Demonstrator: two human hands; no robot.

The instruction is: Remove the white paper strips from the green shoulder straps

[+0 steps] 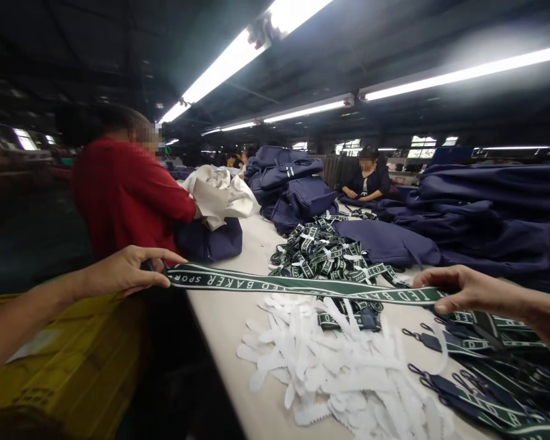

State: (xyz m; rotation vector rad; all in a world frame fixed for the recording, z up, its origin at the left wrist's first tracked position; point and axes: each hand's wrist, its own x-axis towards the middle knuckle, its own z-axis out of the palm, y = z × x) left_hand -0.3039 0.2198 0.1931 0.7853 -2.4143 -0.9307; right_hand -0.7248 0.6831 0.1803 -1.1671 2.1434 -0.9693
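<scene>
A green strap with white edges and white lettering is stretched nearly level above the table. My left hand pinches its left end, where a dark piece shows between the fingers. Near its right end, my right hand grips it between thumb and fingers. Beneath the strap lies a loose heap of white strips. Behind it is a pile of banded green straps. More straps with dark hooks lie at the lower right, below my right hand.
Navy bags are stacked at the back, with navy fabric on the right. A person in red stands at left beside pale cloth. Another person sits at the far side. Yellow crates stand lower left.
</scene>
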